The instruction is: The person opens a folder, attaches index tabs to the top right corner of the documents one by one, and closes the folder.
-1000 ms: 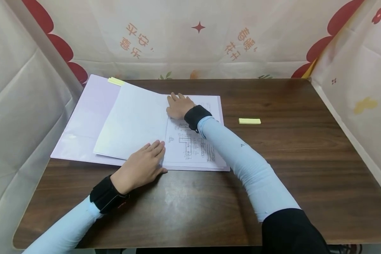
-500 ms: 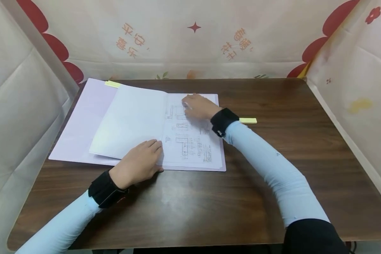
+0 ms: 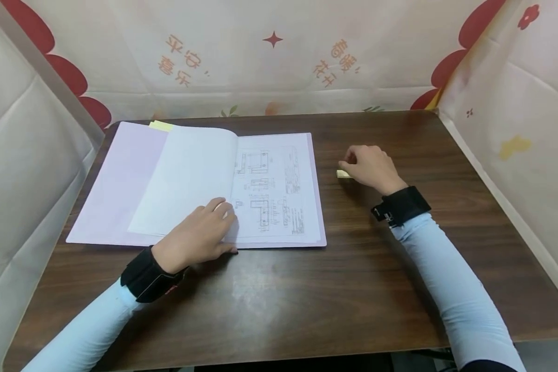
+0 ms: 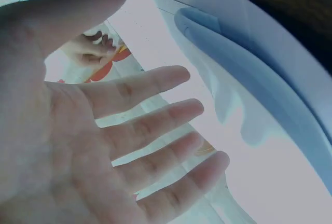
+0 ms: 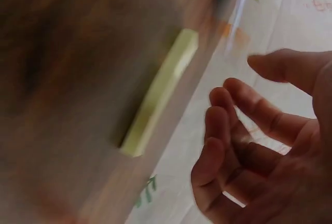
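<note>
A lavender folder [image 3: 109, 191] lies spread on the table, with white sheets inside. Its left sheet [image 3: 186, 170] is turned over blank, while the right sheet [image 3: 279, 188] carries printed line drawings. A yellow sticky tab [image 3: 160, 125] juts from the upper edge of the turned sheets. My left hand [image 3: 197, 232] rests at the lower end of the fold; its fingers [image 4: 155, 115] look straight in the left wrist view. My right hand [image 3: 374, 168] hovers over a narrow pad of yellow sticky notes [image 5: 161, 94], thumb and bent fingers apart, the pad outside them.
The brown wooden table [image 3: 269, 305] runs under everything. A pale printed cloth [image 3: 242, 62] hangs along its back, with more cloth at the left [image 3: 18, 181] and right [image 3: 516, 181] sides.
My right hand has left the drawing sheet and moved right to the yellow pad. The left hand stays at the fold, its fingers slightly more bent. The head view has shifted a little.
</note>
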The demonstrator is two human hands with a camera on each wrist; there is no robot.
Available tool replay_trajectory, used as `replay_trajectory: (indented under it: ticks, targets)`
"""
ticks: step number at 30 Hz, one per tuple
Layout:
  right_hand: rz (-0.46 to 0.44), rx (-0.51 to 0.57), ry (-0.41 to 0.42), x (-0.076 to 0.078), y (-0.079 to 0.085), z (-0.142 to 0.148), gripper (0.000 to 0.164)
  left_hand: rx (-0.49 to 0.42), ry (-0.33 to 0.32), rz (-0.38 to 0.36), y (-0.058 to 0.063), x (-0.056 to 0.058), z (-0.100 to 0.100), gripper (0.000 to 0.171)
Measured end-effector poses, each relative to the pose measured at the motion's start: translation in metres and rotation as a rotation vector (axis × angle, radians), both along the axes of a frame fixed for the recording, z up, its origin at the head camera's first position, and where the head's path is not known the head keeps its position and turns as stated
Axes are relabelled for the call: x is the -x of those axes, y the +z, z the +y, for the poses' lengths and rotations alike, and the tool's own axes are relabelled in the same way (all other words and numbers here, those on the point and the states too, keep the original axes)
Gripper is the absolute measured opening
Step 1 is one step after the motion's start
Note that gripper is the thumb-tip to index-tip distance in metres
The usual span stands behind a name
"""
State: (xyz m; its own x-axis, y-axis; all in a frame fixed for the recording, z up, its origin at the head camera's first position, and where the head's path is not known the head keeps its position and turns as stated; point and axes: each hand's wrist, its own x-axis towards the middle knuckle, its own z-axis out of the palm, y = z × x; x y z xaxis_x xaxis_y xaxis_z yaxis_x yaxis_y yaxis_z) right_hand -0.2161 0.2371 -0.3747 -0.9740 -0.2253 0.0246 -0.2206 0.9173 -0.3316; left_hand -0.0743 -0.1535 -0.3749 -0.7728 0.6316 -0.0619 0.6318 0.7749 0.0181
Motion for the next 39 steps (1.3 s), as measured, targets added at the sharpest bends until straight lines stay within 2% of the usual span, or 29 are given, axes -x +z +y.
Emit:
replay_trajectory:
  ticks: [6, 14, 27, 39]
  targets:
    - [-0.077, -0.024, -0.053, 0.002, -0.01, 0.003, 0.039, -0.055, -0.029, 0.03, -0.001, -0.002, 0.003, 0.062]
    - [-0.152, -0.002, -0.115, 0.009, -0.014, 0.004, 0.038, -0.09, -0.034, 0.103, -0.001, -0.004, 0.004, 0.059]
    - [-0.209, 0.042, -0.077, 0.011, -0.014, 0.004, 0.043, -0.108, 0.0, 0.095, -0.007, -0.003, -0.001, 0.056]
    - [-0.281, 0.074, -0.05, 0.017, -0.009, 0.01, 0.038, -0.086, 0.0, 0.095, -0.002, -0.002, 0.004, 0.056]
